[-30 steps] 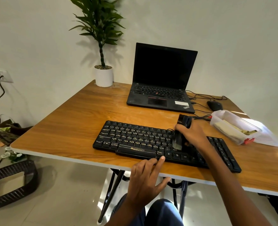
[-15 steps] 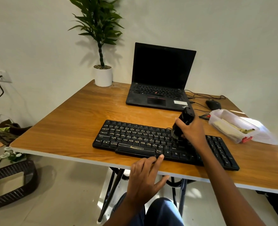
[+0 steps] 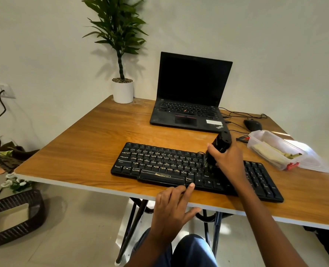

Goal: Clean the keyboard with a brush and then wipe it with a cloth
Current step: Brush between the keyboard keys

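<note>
A black keyboard (image 3: 159, 164) lies near the front edge of the wooden table (image 3: 78, 151). My right hand (image 3: 228, 160) grips a black brush (image 3: 220, 143) by its handle, bristles down on the keys right of the keyboard's middle. My left hand (image 3: 172, 207) rests at the keyboard's front edge with straight fingers; the index fingertip touches the edge next to the space bar. No cloth can be made out for certain.
An open black laptop (image 3: 190, 97) stands behind the keyboard, with a mouse (image 3: 253, 125) and cables to its right. A clear plastic box (image 3: 275, 149) sits at the right. A potted plant (image 3: 121, 54) stands at the back corner. A dark basket (image 3: 11, 216) is on the floor at left.
My right hand has swept the brush from the keyboard's lower keys toward its upper rows, tilting the handle up. My left hand has stayed at the front edge.
</note>
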Demonstrator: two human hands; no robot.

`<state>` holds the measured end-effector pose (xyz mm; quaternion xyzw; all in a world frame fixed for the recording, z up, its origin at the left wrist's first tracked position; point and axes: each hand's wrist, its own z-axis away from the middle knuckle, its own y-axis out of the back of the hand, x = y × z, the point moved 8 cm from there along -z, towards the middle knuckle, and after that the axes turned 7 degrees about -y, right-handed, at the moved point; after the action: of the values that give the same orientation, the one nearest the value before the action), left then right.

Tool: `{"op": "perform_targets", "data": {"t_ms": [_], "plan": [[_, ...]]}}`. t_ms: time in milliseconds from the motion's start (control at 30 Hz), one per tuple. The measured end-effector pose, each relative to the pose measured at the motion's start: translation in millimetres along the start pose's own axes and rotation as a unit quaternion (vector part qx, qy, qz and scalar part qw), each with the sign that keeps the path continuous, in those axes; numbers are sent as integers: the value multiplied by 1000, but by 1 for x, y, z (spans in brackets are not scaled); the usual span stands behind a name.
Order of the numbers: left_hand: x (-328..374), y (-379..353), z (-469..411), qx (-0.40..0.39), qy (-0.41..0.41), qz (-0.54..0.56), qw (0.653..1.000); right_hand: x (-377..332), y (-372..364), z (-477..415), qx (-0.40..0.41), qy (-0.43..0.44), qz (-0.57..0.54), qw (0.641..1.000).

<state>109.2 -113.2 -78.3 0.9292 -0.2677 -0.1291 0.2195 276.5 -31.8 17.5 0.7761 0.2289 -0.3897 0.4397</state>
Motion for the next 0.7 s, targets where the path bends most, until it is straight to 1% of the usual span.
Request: {"op": "perform_targets", "data": {"t_ms": [33, 100, 167, 200, 233, 300, 367, 400, 467, 567, 600, 700], "plan": [[0, 0, 0, 0, 0, -1, 1000, -1, -2, 5, -10, -2, -22, 1000], [-1, 0, 0, 2, 0, -2, 1000, 2, -10, 14, -68, -28, -52, 996], [0, 0, 0, 4, 2, 1, 1000, 3, -19, 14, -134, -59, -45, 988], [0, 0, 0, 4, 3, 4, 1000, 4, -20, 11, -145, -67, -39, 986], [0, -1, 0, 4, 4, 7, 1000, 4, -20, 6, -136, -69, -31, 988], [-1, -1, -1, 3, 7, 12, 1000, 0, -14, -3, -81, -57, -20, 995], [-1, -1, -1, 1, 9, 12, 1000, -6, -10, -4, -33, -18, -19, 999], [-1, -1, -1, 1, 10, 10, 1000, -8, -11, -1, -22, 0, -12, 1000], [-1, -1, 0, 0, 11, 9, 1000, -9, -16, 7, -28, 9, -11, 1000], [-1, -2, 0, -1, 12, 6, 1000, -6, -26, 12, -87, -17, -22, 996], [-1, -2, 0, -1, 12, 5, 1000, -5, -26, 10, -94, -30, -20, 995], [-2, -1, -1, -4, 13, 7, 1000, -2, -18, -3, -54, -61, -34, 996]]}}
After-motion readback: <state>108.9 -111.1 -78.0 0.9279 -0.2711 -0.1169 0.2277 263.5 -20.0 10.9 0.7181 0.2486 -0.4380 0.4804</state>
